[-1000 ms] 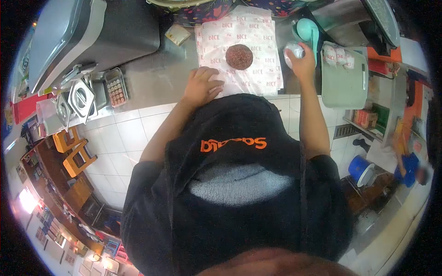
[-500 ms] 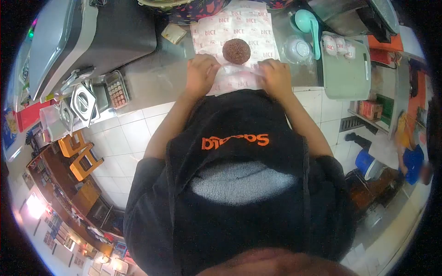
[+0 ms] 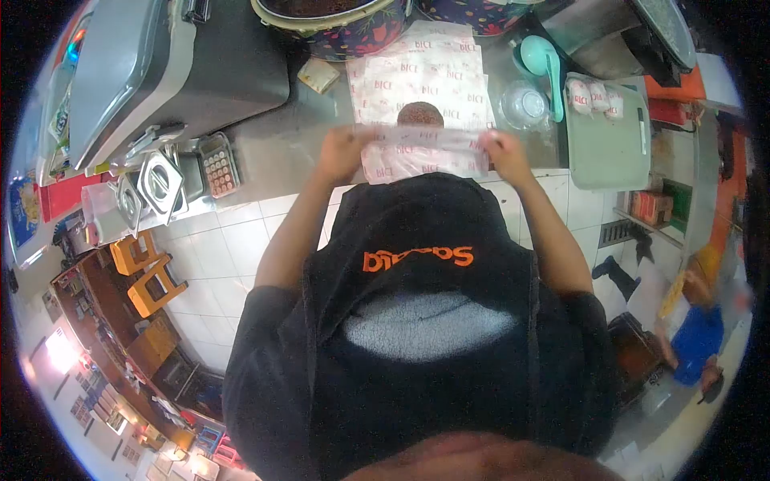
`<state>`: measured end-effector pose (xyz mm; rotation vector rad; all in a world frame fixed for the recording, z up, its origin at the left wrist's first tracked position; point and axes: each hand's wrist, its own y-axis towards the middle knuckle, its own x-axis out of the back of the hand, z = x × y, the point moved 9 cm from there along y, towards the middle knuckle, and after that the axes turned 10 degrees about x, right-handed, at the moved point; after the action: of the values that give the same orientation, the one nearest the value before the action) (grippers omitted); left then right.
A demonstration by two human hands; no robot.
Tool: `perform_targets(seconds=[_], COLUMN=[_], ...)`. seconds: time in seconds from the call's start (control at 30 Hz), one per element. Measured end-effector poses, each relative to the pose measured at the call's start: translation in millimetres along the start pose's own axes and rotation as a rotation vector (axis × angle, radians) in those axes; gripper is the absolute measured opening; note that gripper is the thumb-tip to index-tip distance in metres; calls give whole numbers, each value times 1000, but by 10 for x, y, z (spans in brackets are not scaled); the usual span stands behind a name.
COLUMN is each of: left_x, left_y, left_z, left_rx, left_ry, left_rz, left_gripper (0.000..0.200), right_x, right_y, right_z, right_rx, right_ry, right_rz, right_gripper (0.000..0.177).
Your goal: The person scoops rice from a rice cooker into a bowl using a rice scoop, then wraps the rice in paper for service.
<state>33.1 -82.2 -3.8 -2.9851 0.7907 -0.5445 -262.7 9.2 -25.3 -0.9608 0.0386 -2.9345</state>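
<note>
A brown, grainy ball of food (image 3: pixel 420 114) sits on sheets of white wrapping paper (image 3: pixel 425 60) printed with red lettering on the steel counter. My left hand (image 3: pixel 343 151) pinches the near edge of the paper at its left corner. At the opposite corner, my right hand (image 3: pixel 505 156) has its fingers closed on the same edge. Between the hands the paper edge is stretched taut and raised, hiding the ball's near side. Neither hand touches the ball.
Two floral-patterned pots (image 3: pixel 333 32) stand at the back. A turquoise ladle (image 3: pixel 541 60) and a clear plastic bowl (image 3: pixel 525 107) lie right of the paper, beside a green board (image 3: pixel 605 152) with wrapped packets. A grey box (image 3: pixel 216 72) stands left. Another person (image 3: pixel 696 341) is far right.
Both hands have lifted the near paper edge and stretched it wider, partly covering the ball. The view has shifted slightly. The person at far right has moved.
</note>
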Motion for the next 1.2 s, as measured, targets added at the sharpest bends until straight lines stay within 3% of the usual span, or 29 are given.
perform_targets(seconds=[0.03, 0.07, 0.1, 0.17, 0.2, 0.27, 0.3, 0.33, 0.37, 0.47, 0.53, 0.57, 0.67, 0.73, 0.77, 0.83, 0.97, 1.03, 1.07, 1.13, 1.2], left_x=[14, 26, -20, -80, -122, -199, -431, -662, -831, -944, -933, -921, -879, -880, -869, -920, -935, -759, -746, -688, -656], left_y=[140, 153, 226, 395, 386, 192, 157, 73, -108, -209, -201, -194, -132, -114, -100, -79, -123, -290, -243, 94, 160], left_z=[146, 312, 309, 238, 204, -491, -410, -315, -418, -472, -335, -364, -451, -443, -459, -396, -397, -891, -863, -477, -282], left_rx=[310, 622, 619, 535, 524, -162, -240, -311, -548, -493, -506, -500, -471, -434, -423, -348, -381, -665, -674, -369, -327], left_ry=[74, 147, 149, 774, 781, 1002, 971, 934, 923, 884, 838, 838, 839, 877, 870, 886, 847, 976, 972, 1061, 1095], left_rz=[-28, -57, -61, -17, -25, -450, -237, -20, 58, 66, 46, 48, -7, -25, -31, 68, 68, -278, -268, -75, -10], left_gripper=[15, 19, 19, 22, 22, 19, 19, 20, 26, 32, 43, 43, 44, 44, 44, 45, 43, 37, 37, 27, 22], right_x=[-1, 53, 7, 9, 23, 54, 77, 0, -35, -150, -359, -386, -402, -306, -345, -490, -572, -580, -529, -540, -516], right_y=[43, 218, 271, 419, 451, 586, 638, 834, 1028, 1510, 1730, 1748, 1675, 1318, 1155, 784, 490, 471, 447, 410, 383], right_z=[-324, -156, -138, 143, 277, 437, 584, 511, 473, 467, 316, 282, 425, 961, 1031, 1184, 1095, 947, 959, 816, 654], right_rx=[-290, -202, -197, 51, 95, 224, 343, 290, 289, 354, 131, 130, 300, 534, 536, 633, 625, 526, 515, 321, 354], right_ry=[69, -44, -43, -470, -553, -621, -689, -690, -689, -539, -588, -584, -538, -456, -458, -650, -554, -493, -495, -459, -479], right_rz=[-35, -78, -79, -102, -71, -173, -260, -140, -144, -171, 167, 173, 203, 220, 233, 290, 64, 12, 4, 201, 198], right_gripper=[20, 27, 27, 23, 13, 10, 13, 26, 26, 32, 34, 34, 23, 14, 14, 11, 11, 12, 12, 14, 15])
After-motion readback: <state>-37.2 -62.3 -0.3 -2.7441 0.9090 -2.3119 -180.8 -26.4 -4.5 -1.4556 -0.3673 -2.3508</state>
